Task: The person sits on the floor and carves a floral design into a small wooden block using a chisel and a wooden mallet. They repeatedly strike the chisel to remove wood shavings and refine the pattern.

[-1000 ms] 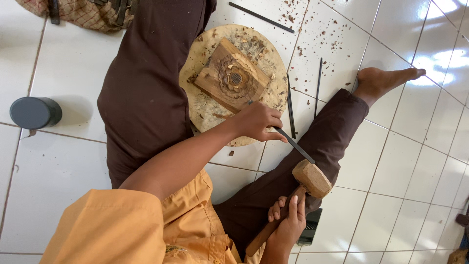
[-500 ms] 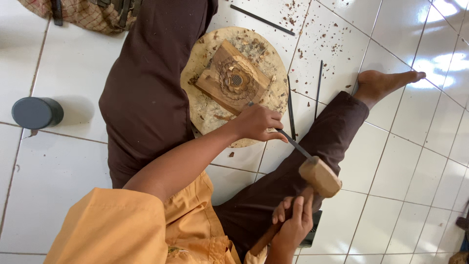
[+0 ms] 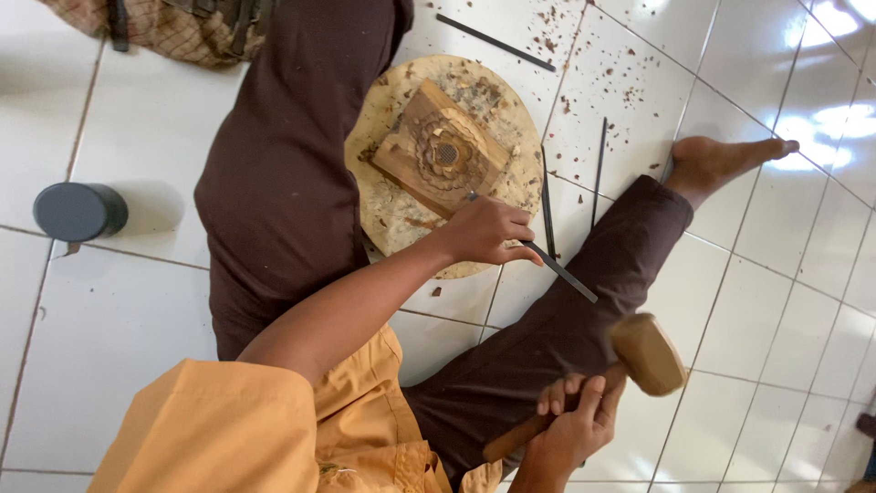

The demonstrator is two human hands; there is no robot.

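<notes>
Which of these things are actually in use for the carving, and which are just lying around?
In use:
left hand holding the chisel
right hand holding the mallet
carved block
round wooden base

Lying about:
spare chisels on the floor
long rod
grey cup
woven bag
wood chips

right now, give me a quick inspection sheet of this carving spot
surface: white tiled floor, scattered with wood chips.
job's things: carved wood block with flower relief on a round wooden slab; chisel tip against the block; wooden mallet raised off the chisel.
clutter: spare chisels lying on the tiles beside the slab; dark cylindrical container.
grippers: left hand grips the chisel; right hand grips the mallet handle.
cables: nothing seen.
surroundings: woven bag at top edge; bare foot on the tiles.
</notes>
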